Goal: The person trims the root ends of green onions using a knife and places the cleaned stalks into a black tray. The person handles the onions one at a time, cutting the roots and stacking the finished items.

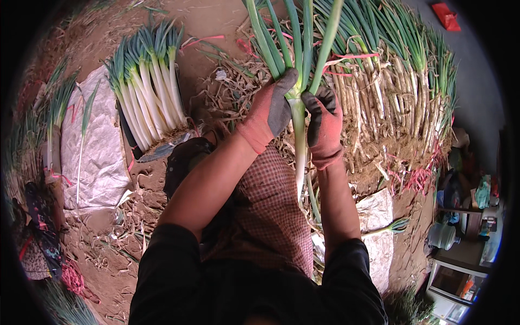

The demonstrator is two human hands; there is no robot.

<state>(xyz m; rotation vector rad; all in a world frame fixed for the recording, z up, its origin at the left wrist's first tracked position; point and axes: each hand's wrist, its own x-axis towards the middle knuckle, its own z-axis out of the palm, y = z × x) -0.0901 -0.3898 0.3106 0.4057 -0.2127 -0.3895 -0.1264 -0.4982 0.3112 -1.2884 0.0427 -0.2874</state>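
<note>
One large green onion (298,134) hangs upright in front of my lap, green leaves up and pale root end down. My left hand (270,111), in a red glove with a dark coated palm, grips it where the leaves fan out. My right hand (326,126), gloved alike, pinches the base of an outer green leaf (327,44) that leans away to the right. The fingertips of both hands are close together at the neck of the plant. A checked cloth (268,183) covers my lap behind the stem.
Cleaned white-stemmed green onions (152,89) stand bundled at left beside a pale sheet (95,162). Unpeeled, soil-brown ones (390,101) lie massed at right. Dry peelings (227,87) and pink ties (418,178) litter the ground. A shelf unit (459,239) with a water jug (442,235) stands far right.
</note>
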